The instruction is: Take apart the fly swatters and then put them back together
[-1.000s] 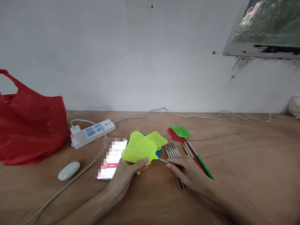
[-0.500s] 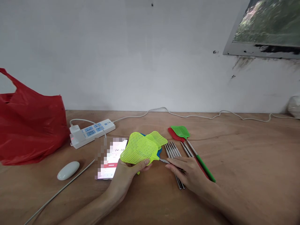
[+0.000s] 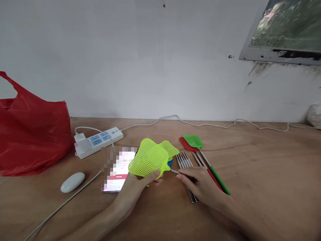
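A yellow-green fly swatter is held between my two hands above the table. My left hand grips its perforated head from below, thumb on top near the neck. My right hand closes round its thin metal rod just past the neck. Beneath the held head lie another yellow-green swatter head and a blue swatter head, both partly covered. Several metal rods lie beside and under my right hand. Just beyond, a green fly swatter overlaps a red fly swatter.
Left of my hands lies a phone with a lit timer. Farther left are a white power strip, a white computer mouse-like oval and a red plastic bag. A white cable runs along the wall.
The held swatter's head has tipped slightly, its far corner a little higher. Both hands keep nearly the same place and hold. The phone's timer reading has advanced.
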